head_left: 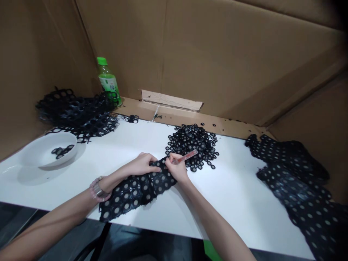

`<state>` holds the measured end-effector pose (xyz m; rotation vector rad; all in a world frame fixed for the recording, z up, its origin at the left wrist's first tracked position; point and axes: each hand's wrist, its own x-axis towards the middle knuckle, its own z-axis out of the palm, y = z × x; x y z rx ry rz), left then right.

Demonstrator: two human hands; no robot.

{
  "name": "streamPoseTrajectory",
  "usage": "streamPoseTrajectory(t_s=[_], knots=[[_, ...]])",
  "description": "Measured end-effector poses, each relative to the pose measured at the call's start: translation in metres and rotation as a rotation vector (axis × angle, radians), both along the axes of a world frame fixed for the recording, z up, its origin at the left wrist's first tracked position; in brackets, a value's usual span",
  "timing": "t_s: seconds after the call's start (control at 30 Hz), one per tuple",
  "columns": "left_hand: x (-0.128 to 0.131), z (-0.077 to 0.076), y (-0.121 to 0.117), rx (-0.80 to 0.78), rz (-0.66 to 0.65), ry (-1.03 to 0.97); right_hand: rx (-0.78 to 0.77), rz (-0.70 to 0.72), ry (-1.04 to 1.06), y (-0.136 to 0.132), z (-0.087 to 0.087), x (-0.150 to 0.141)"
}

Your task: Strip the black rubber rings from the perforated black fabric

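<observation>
A strip of black rubber-like sheet [136, 190] with rows of pale round spots lies slantwise at the table's front. My left hand [143, 164] is on its upper edge, thumb on top and fingers curled, holding it. My right hand [176, 167] is closed around a pen-like tool with a clear, reddish handle [187, 156]. The tool's working tip is hidden by the fingers, close to the sheet's far right corner. Just beyond my right hand is a heap of small black rings [191, 139], with pale or open centres.
At left stand a white bowl [29, 150] holding a few black rings, a tangle of perforated black sheet scraps [78, 112] and a green-capped bottle [108, 81]. More spotted black sheets [296, 185] hang over the right edge. Cardboard walls [195, 54] surround the white table [231, 195].
</observation>
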<state>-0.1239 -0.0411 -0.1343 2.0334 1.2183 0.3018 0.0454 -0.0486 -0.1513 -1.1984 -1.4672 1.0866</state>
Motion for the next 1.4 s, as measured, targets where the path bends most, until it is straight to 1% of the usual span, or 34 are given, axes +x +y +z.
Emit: streamPoseTrajectory(t_s=[0.13, 0.27, 0.43, 0.73, 0.8, 0.9, 0.97, 1.03, 1.07, 1.13, 1.23, 1.3, 1.4], knots=[[-0.003, -0.006, 0.000, -0.027, 0.025, -0.087, -0.042, -0.034, 0.070, 0.002, 0.002, -0.004], [-0.005, -0.005, 0.001, -0.082, 0.041, -0.176, -0.080, -0.074, 0.095, 0.004, 0.003, -0.008], [-0.007, -0.003, 0.002, -0.058, 0.028, -0.176, -0.051, -0.051, 0.040, 0.002, 0.001, -0.009], [-0.008, -0.008, 0.003, -0.061, 0.006, -0.206, -0.073, 0.005, 0.008, 0.000, 0.000, -0.009], [-0.007, -0.008, 0.002, -0.069, 0.008, -0.235, -0.043, 0.013, -0.031, 0.000, -0.001, -0.010], [-0.005, -0.007, 0.001, -0.101, 0.020, -0.289, 0.050, -0.006, -0.120, -0.001, -0.002, -0.011], [-0.005, -0.006, 0.001, -0.139, 0.034, -0.325, 0.102, -0.026, -0.171, -0.002, -0.001, -0.011], [-0.005, -0.006, 0.002, -0.185, 0.043, -0.356, 0.122, -0.035, -0.187, -0.002, 0.000, -0.011], [-0.005, -0.005, 0.002, -0.205, 0.041, -0.366, 0.116, -0.034, -0.171, -0.002, 0.000, -0.011], [-0.005, -0.004, 0.004, -0.221, 0.026, -0.357, 0.050, -0.024, -0.081, 0.000, 0.001, -0.008], [-0.003, -0.002, 0.003, -0.182, 0.029, -0.306, -0.055, -0.069, 0.109, 0.001, 0.000, -0.003], [0.001, -0.001, 0.001, -0.162, 0.054, -0.282, -0.047, -0.109, 0.154, 0.002, -0.001, -0.001], [0.006, -0.003, -0.003, -0.127, 0.078, -0.257, -0.003, -0.098, 0.119, 0.000, -0.002, -0.001]])
